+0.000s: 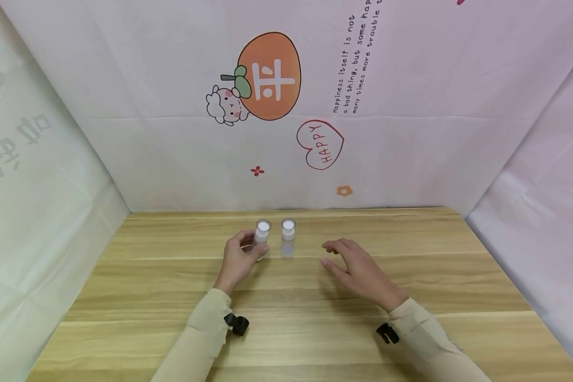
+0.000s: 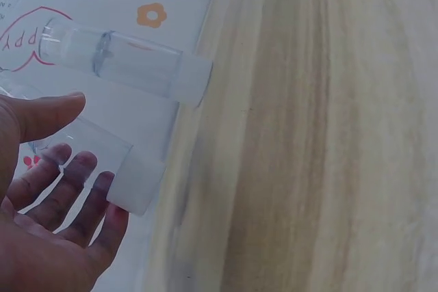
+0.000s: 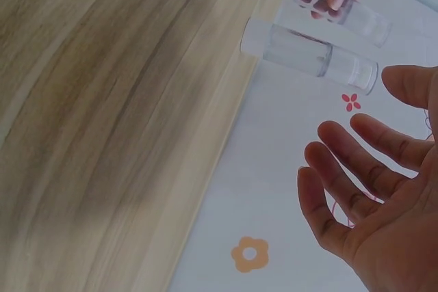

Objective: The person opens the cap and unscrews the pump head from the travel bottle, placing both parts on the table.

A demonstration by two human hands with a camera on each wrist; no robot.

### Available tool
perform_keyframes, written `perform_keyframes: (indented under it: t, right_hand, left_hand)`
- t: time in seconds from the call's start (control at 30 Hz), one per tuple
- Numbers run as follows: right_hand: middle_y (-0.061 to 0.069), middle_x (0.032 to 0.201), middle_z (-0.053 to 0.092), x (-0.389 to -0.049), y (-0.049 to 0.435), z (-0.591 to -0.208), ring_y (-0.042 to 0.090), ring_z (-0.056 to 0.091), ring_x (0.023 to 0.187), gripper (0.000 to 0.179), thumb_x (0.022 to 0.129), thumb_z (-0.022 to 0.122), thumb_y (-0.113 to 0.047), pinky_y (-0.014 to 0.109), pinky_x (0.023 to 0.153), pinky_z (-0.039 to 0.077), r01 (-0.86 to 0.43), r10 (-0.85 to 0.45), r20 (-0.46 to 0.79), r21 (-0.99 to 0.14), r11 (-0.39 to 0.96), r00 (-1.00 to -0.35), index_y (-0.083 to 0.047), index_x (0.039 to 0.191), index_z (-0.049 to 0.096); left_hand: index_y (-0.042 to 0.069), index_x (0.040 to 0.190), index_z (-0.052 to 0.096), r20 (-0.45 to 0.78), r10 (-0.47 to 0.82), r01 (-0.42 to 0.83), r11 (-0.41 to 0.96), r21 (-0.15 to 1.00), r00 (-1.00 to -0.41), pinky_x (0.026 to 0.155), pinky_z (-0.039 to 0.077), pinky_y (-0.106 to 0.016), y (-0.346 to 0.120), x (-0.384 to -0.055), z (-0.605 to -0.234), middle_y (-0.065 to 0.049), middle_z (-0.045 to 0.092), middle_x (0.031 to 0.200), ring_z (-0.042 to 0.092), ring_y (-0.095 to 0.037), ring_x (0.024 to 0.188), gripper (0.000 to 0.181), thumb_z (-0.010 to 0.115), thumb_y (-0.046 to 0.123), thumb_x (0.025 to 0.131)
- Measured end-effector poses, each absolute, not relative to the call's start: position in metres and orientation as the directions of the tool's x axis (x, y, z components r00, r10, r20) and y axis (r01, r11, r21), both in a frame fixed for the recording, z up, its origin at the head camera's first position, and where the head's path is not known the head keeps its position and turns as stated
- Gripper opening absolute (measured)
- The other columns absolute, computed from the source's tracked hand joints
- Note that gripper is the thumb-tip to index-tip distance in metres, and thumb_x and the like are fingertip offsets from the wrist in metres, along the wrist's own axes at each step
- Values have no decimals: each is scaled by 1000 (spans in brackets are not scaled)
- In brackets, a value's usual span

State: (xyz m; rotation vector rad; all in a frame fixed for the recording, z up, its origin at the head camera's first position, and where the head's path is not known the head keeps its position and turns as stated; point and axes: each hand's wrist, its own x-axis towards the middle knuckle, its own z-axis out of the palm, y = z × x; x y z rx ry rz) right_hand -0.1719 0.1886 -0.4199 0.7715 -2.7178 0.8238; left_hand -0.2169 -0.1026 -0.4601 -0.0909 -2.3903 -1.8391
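Two slim clear bottles with white bases and see-through tops stand upright side by side on the wooden table. My left hand [image 1: 237,261] grips the left bottle [image 1: 263,231], thumb on its near side and the fingers curled around behind. Its white base [image 2: 137,184] shows below the fingers in the left wrist view. Just to the right, the second bottle [image 1: 288,240] stands untouched, with a small gap between the two. My right hand [image 1: 361,271] hovers over the table to the right of both bottles, fingers loosely bent and holding nothing.
A wood-grain table [image 1: 305,339] reaches back to a white printed cloth wall [image 1: 401,159] close behind the bottles. More cloth hangs on the left and right sides. Black wrist straps [image 1: 239,324] sit on both sleeves.
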Motion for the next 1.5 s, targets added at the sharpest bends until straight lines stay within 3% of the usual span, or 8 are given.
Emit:
perform_keyframes:
  t: [0.27, 0.6, 0.97, 1.23, 1.5]
  right_hand:
    - [8, 120, 65, -171, 187, -419, 27, 62, 111, 41, 102, 64, -33, 48, 92, 52, -528, -425, 315, -477, 703, -849, -2, 130, 63]
    - [6, 121, 64, -171, 187, -418, 25, 61, 111, 47, 99, 68, -36, 45, 87, 53, -530, -436, 302, -512, 676, -848, -5, 133, 60]
    - [8, 123, 65, -173, 184, -418, 24, 62, 110, 53, 94, 75, -35, 44, 88, 54, -558, -456, 323, -515, 651, -830, -5, 134, 59]
    - [8, 122, 66, -175, 183, -416, 25, 63, 108, 55, 91, 79, -31, 47, 85, 55, -563, -461, 328, -552, 614, -824, -4, 134, 58]
    - [6, 119, 67, -177, 179, -410, 19, 64, 103, 58, 85, 85, -24, 38, 81, 56, -588, -472, 359, -582, 561, -805, -5, 133, 58]
  left_hand:
    - [0, 123, 65, 216, 17, 210, 314, 926, -976, 100, 47, -53, -99, -204, -442, -15, 67, 122, 62, -34, 113, 42, 82, 8, 86]
    - [5, 116, 70, 348, 60, 345, 360, 867, -936, 93, 48, -49, -91, -190, -423, -7, 69, 113, 62, -27, 104, 38, 85, 9, 82]
    - [5, 110, 72, 535, 157, 534, 497, 684, -830, 91, 50, -44, -81, -182, -411, -7, 69, 108, 63, -23, 101, 36, 87, 4, 78]
    - [4, 107, 73, 595, 232, 601, 578, 552, -770, 90, 50, -44, -74, -180, -406, -6, 70, 106, 62, -25, 100, 36, 90, 6, 75]
    - [8, 106, 75, 619, 302, 636, 639, 433, -725, 89, 50, -45, -69, -178, -403, -5, 69, 105, 62, -26, 100, 37, 91, 8, 73]
